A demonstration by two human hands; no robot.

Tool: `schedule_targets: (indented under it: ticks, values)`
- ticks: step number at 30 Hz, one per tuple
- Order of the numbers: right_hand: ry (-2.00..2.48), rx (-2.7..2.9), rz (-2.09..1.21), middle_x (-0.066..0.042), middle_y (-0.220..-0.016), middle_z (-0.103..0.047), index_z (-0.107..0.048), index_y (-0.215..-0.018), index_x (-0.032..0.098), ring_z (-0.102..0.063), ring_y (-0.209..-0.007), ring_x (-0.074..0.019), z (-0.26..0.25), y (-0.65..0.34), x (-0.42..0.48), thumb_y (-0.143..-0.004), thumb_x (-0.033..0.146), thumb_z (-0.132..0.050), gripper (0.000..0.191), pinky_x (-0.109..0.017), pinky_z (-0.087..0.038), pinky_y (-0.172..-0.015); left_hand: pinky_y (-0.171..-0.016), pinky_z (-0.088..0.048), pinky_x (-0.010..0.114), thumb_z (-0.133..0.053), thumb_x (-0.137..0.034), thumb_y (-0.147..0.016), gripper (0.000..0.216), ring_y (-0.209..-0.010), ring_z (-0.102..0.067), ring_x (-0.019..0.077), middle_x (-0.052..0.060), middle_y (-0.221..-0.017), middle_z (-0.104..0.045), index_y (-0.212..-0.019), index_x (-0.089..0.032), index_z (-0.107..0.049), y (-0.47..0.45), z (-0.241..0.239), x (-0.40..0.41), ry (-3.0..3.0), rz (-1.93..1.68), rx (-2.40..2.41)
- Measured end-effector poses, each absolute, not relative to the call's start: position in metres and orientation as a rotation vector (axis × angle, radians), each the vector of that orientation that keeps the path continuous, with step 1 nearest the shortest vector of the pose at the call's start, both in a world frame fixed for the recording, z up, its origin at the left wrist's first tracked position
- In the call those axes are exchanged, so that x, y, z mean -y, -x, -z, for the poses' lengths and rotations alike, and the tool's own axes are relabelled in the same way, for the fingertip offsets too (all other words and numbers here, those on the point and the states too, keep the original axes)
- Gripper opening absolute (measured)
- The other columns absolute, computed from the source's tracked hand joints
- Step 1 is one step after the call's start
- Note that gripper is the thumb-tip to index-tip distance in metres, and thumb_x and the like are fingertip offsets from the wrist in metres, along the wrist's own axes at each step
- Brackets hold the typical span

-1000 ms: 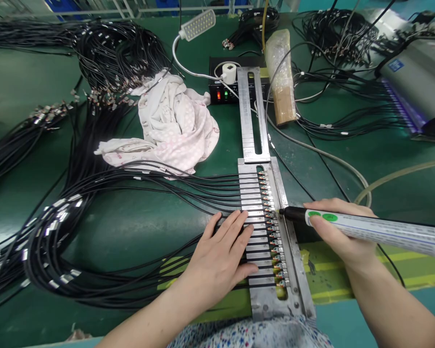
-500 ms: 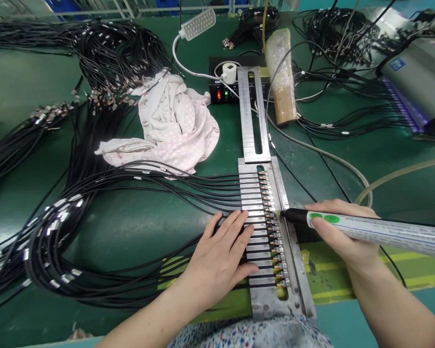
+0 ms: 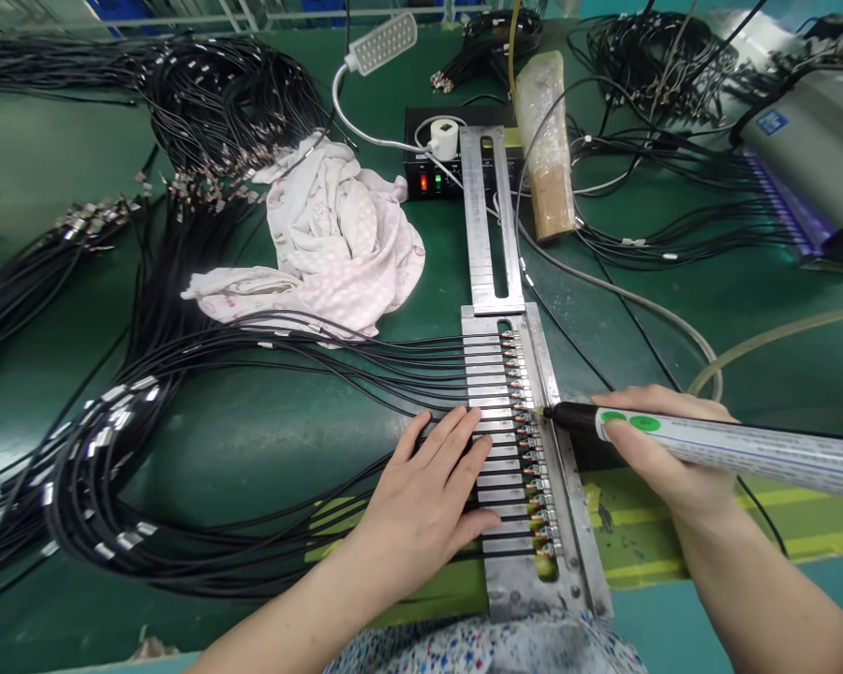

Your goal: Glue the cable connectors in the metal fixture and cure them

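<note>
A metal fixture (image 3: 506, 571) lies on the bench in front of me. Black cables (image 3: 421, 370) run side by side across its slots, their small metal connectors (image 3: 534, 459) lined up along its middle. My left hand (image 3: 428, 496) rests flat over the cables at the fixture's left edge, fingers spread. In my right hand (image 3: 674, 449) is a thick white labelled tube (image 3: 765, 449) with a black tapered nozzle. The nozzle's fine tip is at the connectors near mid-row; whether it touches one I cannot tell.
A crumpled pale cloth (image 3: 351, 234) lies beyond the cables. Cable bundles (image 3: 217, 103) cover the left. Behind stand a lamp (image 3: 386, 45), a black control box (image 3: 421, 154) and a wrapped block (image 3: 548, 150). A grey machine (image 3: 815, 150) with purple light is at right.
</note>
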State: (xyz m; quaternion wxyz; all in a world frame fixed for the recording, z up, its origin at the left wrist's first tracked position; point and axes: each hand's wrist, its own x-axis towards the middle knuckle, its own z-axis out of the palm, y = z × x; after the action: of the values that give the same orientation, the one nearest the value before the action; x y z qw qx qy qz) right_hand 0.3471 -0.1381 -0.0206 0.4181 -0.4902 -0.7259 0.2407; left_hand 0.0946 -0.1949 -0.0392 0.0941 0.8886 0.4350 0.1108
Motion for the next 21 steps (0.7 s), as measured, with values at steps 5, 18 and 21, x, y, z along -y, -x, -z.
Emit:
schedule_targets:
  ticks: [5, 18, 21]
  values:
    - [1.179, 1.71, -0.591, 0.001, -0.07, -0.069, -0.071, -0.088, 0.027, -0.062, -0.056, -0.0155, 0.028, -0.35, 0.139, -0.07, 0.02, -0.068, 0.019, -0.027, -0.045, -0.043, -0.106, -0.029, 0.052, -0.043, -0.044, -0.091, 0.049, -0.131, -0.035, 0.0296, 0.016, -0.14, -0.041, -0.128, -0.011, -0.048, -0.094, 0.04, 0.195, -2.633, -0.332, -1.292]
    - [1.07, 1.841, -0.575, 0.003, -0.071, -0.069, -0.068, -0.086, 0.025, -0.062, -0.054, -0.013, 0.017, -0.348, 0.142, -0.07, 0.018, -0.066, 0.018, -0.024, -0.049, -0.046, -0.106, -0.029, 0.051, -0.046, -0.037, -0.091, 0.041, -0.123, -0.046, 0.0279, 0.016, -0.13, -0.053, -0.121, -0.009, -0.052, -0.096, 0.034, 0.196, -2.658, -0.483, -1.218]
    - [1.108, 1.849, -0.591, 0.002, -0.071, -0.069, -0.068, -0.085, 0.025, -0.063, -0.055, -0.0135, 0.017, -0.347, 0.141, -0.071, 0.018, -0.066, 0.015, -0.024, -0.049, -0.046, -0.105, -0.03, 0.052, -0.046, -0.037, -0.091, 0.042, -0.124, -0.044, 0.0291, 0.017, -0.131, -0.051, -0.122, -0.009, -0.052, -0.097, 0.035, 0.196, -2.655, -0.457, -1.219]
